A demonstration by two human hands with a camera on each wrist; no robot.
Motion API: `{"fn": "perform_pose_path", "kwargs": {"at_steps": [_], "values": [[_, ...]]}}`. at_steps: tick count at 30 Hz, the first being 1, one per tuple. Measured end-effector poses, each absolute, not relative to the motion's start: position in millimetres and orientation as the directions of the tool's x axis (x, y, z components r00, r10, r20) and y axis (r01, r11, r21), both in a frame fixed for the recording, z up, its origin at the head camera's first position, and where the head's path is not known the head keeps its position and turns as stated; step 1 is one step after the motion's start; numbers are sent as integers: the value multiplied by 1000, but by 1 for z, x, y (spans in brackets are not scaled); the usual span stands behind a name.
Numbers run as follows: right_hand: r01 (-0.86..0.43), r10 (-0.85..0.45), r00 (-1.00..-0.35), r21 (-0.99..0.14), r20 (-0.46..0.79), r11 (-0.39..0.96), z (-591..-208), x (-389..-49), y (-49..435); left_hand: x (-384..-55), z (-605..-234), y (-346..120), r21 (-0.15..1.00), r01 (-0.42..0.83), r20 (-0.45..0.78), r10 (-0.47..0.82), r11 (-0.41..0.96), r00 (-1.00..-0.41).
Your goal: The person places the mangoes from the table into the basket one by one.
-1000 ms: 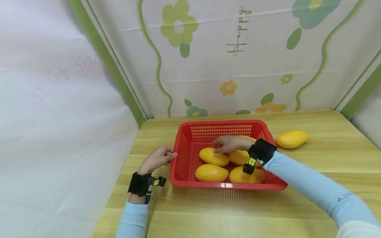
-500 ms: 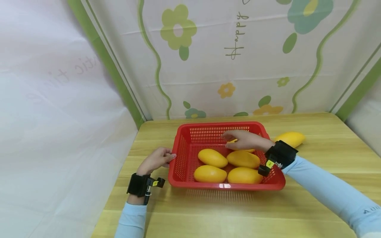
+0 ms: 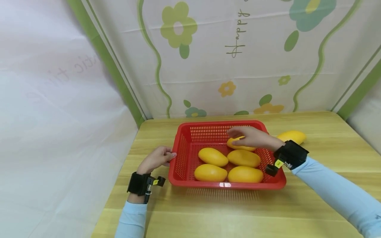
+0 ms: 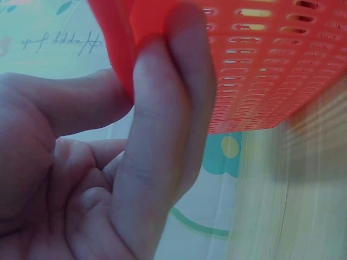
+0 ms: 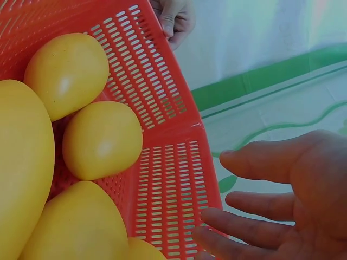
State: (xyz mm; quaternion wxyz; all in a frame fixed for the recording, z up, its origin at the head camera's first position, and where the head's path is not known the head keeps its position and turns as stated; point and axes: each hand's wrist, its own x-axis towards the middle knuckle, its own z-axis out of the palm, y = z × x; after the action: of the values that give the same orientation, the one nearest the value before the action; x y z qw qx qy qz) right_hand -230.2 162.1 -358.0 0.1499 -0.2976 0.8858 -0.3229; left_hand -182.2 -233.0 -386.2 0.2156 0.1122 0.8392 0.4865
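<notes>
A red plastic basket [image 3: 221, 184] stands on the table, with several yellow mangoes in it. My left hand [image 3: 157, 159] pinches its left rim; in the left wrist view the thumb and fingers [image 4: 157, 119] close on the red edge from both sides. Over the back right of the basket hovers my right hand [image 3: 253, 136], fingers spread and holding nothing. Partly hidden beneath it lies the rear mango [image 3: 235, 144]. Nearer the front are a left mango [image 3: 212, 156] and a front right mango [image 3: 245, 174]. The right wrist view shows the right palm [image 5: 320, 189] apart from the fruit.
One more mango [image 3: 293, 136] lies on the table outside the basket, to its right and partly behind my right wrist. A flower-printed cloth [image 3: 202, 72] hangs along the table's back edge, and white cloth [image 3: 59, 132] hangs at the left.
My right hand has left the left mango and moved right, over the rear mango. The left hand stays on the basket rim. The mangoes lie about where they were.
</notes>
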Motion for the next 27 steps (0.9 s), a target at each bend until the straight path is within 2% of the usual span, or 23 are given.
{"fn": "perform_pose_path", "kwargs": {"at_steps": [14, 27], "values": [[-396, -589, -808, -709, -34, 584, -353, -229, 184, -183, -385, -232, 864, -23, -259, 404, 503, -877], [-314, -530, -845, -729, -78, 608, -352, -227, 203, -181, -384, -231, 862, -33, -265, 395, 505, -880]]}}
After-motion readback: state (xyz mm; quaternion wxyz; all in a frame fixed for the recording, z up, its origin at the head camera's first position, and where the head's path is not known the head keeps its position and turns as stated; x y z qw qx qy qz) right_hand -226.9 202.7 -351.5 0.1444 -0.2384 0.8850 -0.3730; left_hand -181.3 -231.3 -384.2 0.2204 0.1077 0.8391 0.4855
